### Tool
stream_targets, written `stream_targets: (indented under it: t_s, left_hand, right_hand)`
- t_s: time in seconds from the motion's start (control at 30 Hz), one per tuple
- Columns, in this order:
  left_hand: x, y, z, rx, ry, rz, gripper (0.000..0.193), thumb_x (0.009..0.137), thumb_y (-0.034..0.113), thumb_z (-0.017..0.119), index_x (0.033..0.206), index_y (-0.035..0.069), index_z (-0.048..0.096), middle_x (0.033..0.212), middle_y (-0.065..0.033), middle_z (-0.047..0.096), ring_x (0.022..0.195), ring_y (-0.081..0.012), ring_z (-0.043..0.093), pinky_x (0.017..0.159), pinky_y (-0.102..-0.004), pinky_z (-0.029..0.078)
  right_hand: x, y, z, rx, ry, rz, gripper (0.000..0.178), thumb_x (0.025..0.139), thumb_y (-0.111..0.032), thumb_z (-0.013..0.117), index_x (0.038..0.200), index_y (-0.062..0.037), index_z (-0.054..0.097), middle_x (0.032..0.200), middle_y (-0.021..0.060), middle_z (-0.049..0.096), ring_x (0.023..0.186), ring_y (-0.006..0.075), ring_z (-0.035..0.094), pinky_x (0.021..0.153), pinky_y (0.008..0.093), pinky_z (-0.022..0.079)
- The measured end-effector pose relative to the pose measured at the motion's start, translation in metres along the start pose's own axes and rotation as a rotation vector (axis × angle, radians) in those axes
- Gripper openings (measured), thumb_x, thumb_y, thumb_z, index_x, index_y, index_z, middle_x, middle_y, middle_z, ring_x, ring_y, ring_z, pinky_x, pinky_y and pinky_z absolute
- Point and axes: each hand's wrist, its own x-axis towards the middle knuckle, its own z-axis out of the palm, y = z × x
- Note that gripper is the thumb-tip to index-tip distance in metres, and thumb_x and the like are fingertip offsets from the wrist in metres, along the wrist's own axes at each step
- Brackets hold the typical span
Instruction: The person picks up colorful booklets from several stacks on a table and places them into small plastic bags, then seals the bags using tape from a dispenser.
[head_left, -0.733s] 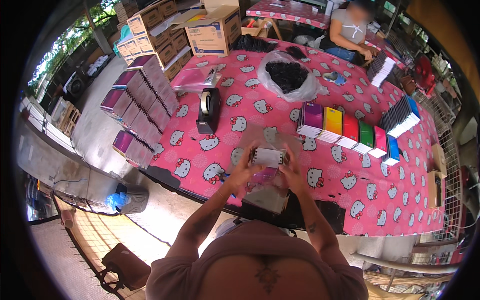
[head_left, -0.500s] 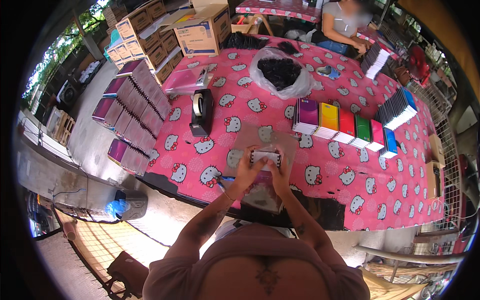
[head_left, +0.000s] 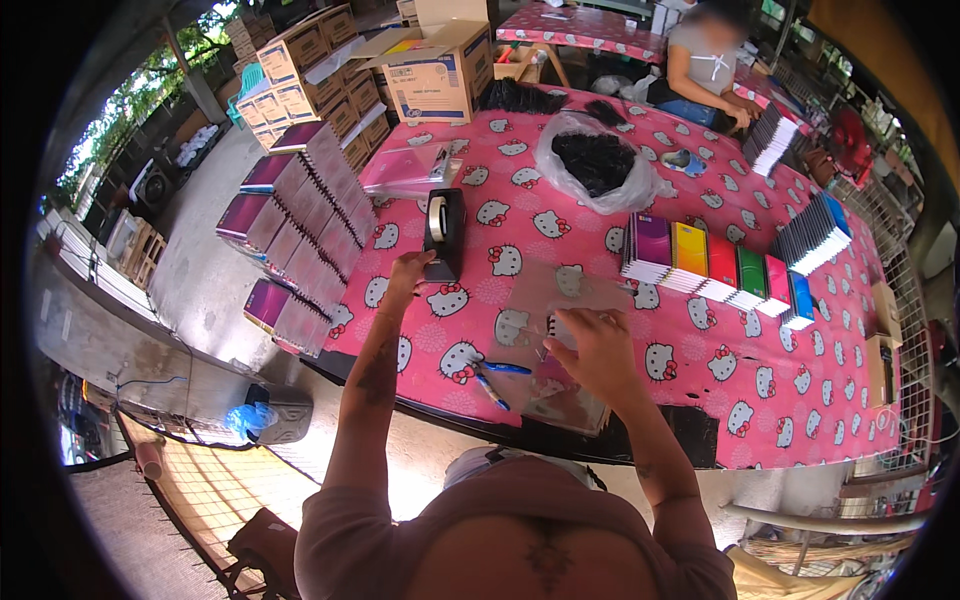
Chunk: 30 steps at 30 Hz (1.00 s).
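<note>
My left hand (head_left: 408, 275) reaches to the near end of a black tape dispenser (head_left: 446, 240) holding a roll of tape. Its fingertips are drawn together there; whatever they pinch is too small to make out. My right hand (head_left: 600, 350) is curled over a small spiral notebook (head_left: 552, 326), mostly hidden under the palm and fingers, with a bit of black coil showing. Beneath it lies a clear plastic sheet (head_left: 535, 290). Two blue pens (head_left: 507, 367) rest left of the sheet.
Stacked spiral notebooks (head_left: 290, 215) stand at the left edge. Rows of colourful notebooks (head_left: 700, 262) sit right, behind them a plastic bag (head_left: 560, 185) of black coils. Cardboard boxes (head_left: 432, 85) are at the back. A co-worker (head_left: 700, 70) sits at the far right.
My left hand has let go of the notebook and moved left and forward to the tape dispenser. My right hand stays at the notebook, now covering it. The view has shifted slightly.
</note>
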Motion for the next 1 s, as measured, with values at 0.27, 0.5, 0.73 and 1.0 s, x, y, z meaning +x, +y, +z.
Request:
stream_targets:
  t_s: [0.27,0.5,0.73,1.0]
  left_hand:
    - [-0.013,-0.054,0.016,-0.271,0.107,0.250,0.008,0.088,0.016,0.069,0.089,0.008,0.068,0.082,-0.0037,0.069,0.069,-0.0147,0.064,0.062,-0.0299,0.049]
    - [-0.047,0.008,0.039,0.701,-0.049,0.569,0.009,0.088,0.006,0.070,0.095,0.002,0.065,0.083,-0.0100,0.072,0.079,-0.0161,0.071,0.070,-0.0289,0.056]
    - [-0.103,0.028,0.148,0.188,-0.945,0.599,0.022,0.093,0.006,0.070,0.115,0.004,0.064,0.101,-0.0033,0.064,0.100,-0.0120,0.061,0.086,-0.0288,0.049]
    - [-0.091,0.059,0.154,0.504,-0.927,1.056,0.018,0.087,0.011,0.075,0.104,0.013,0.077,0.126,-0.0062,0.055,0.126,-0.0255,0.047,0.103,-0.0371,0.039]
  right_hand:
    - [0.004,-0.011,0.021,-0.079,0.007,0.062,0.041,0.083,-0.033,0.073,0.114,-0.0073,0.066,0.113,0.0075,0.071,0.098,0.0247,0.070,0.105,0.0501,0.041]
    - [0.001,-0.014,0.018,-0.081,-0.050,0.198,0.044,0.081,-0.033,0.074,0.116,-0.0085,0.066,0.113,0.0084,0.072,0.101,0.0260,0.069,0.106,0.0527,0.037]
    - [0.006,-0.018,0.013,0.022,-0.133,0.249,0.042,0.077,-0.032,0.079,0.113,-0.0124,0.069,0.108,0.0089,0.073,0.105,0.0277,0.067,0.106,0.0519,0.036]
    - [-0.014,0.004,-0.015,-0.015,0.064,0.261,0.060,0.065,-0.039,0.088,0.116,-0.0174,0.066,0.120,0.0059,0.060,0.118,0.0269,0.056,0.102,0.0491,0.038]
